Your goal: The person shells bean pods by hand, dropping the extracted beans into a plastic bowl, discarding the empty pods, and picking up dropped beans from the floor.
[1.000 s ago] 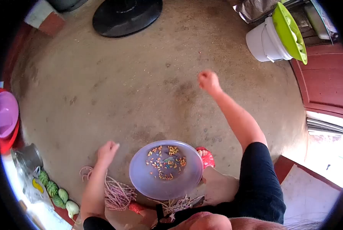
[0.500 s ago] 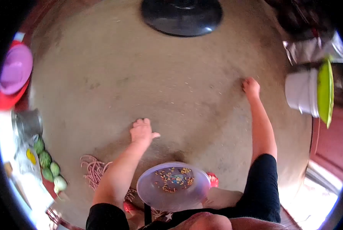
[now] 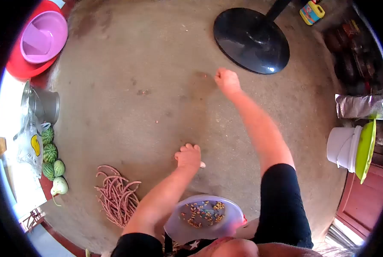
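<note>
My left hand is low over the floor in front of the basin, its fingers curled under. A pale tip sticks out at its right side; I cannot tell whether it is the thumb or something held. My right hand is stretched farther forward, closed with the fingertips together near a small reddish speck on the floor. What is inside either hand is hidden. A translucent purple basin with loose beans sits close to my body. Left of my left forearm lies a heap of long pinkish bean pods.
A black round stand base is ahead, with a yellow jug beyond it. Watermelons, a metal pot and a pink basin line the left. A white bucket with a green lid stands right.
My view has turned left, so the stand base and bucket sit differently in it. My right hand has come inward, nearer the stand base. My left hand's fingers look more curled.
</note>
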